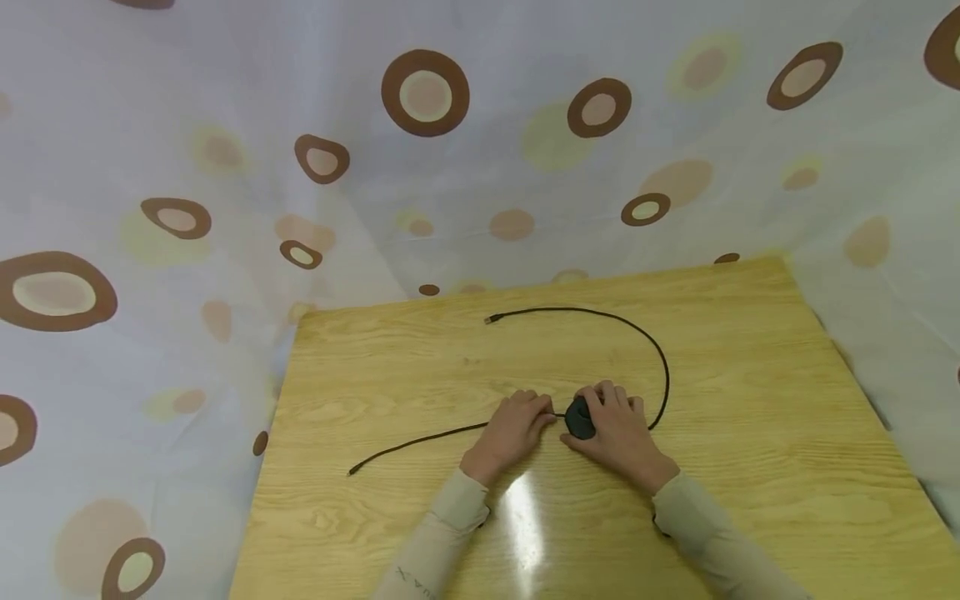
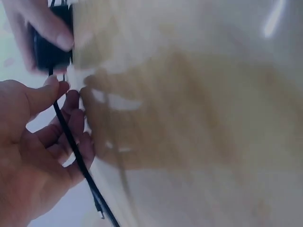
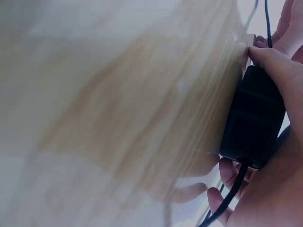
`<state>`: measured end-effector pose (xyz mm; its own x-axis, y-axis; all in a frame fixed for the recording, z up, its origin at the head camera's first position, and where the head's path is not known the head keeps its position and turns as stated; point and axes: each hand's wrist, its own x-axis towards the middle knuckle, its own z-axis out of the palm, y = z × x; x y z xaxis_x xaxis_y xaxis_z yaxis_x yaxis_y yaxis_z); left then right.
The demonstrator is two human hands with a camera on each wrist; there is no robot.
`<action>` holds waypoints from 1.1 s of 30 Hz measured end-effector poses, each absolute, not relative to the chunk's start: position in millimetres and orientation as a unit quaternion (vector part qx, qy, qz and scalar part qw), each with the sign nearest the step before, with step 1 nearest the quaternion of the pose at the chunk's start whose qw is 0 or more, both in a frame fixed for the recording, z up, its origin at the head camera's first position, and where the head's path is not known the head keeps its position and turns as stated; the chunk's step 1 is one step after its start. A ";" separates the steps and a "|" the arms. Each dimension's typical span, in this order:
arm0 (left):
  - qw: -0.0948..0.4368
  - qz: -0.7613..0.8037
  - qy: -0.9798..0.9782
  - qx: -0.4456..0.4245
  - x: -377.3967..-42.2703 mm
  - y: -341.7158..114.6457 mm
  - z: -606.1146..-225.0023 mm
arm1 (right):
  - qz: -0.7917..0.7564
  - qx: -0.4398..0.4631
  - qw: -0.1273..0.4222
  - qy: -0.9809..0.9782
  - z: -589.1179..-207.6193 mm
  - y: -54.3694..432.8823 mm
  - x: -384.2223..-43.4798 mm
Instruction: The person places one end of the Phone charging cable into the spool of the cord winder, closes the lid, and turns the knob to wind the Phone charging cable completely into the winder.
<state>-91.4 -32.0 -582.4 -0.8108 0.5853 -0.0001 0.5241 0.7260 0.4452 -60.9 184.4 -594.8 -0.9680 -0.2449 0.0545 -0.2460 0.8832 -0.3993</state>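
We reach forward over one yellow wood-grain table (image 1: 750, 358), our left hand (image 1: 514, 428) pinching the left of two thin black cable lengths (image 1: 420, 438), our right hand (image 1: 619, 431) curling its fingers round the one dark, rounded box (image 1: 578, 420) between those lengths.

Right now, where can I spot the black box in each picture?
Head: the black box sits right of centre, below the middle.
Left wrist: the black box is near the upper-left corner, partly covered.
Right wrist: the black box is toward the right edge, around mid-height.
Shared landmark: the black cable, which meets the box in all three views.
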 end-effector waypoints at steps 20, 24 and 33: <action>0.132 0.295 0.890 0.323 -103.0 -52.2 -574.2 | 0.202 0.131 0.023 -0.970 -592.1 224.9 -53.8; 0.134 0.296 0.888 0.327 -104.4 -52.8 -574.8 | 0.205 0.131 0.023 -0.970 -592.3 226.4 -54.3; 0.145 0.305 0.886 0.319 -105.1 -57.6 -575.0 | 0.213 0.133 0.032 -0.968 -593.9 230.8 -53.4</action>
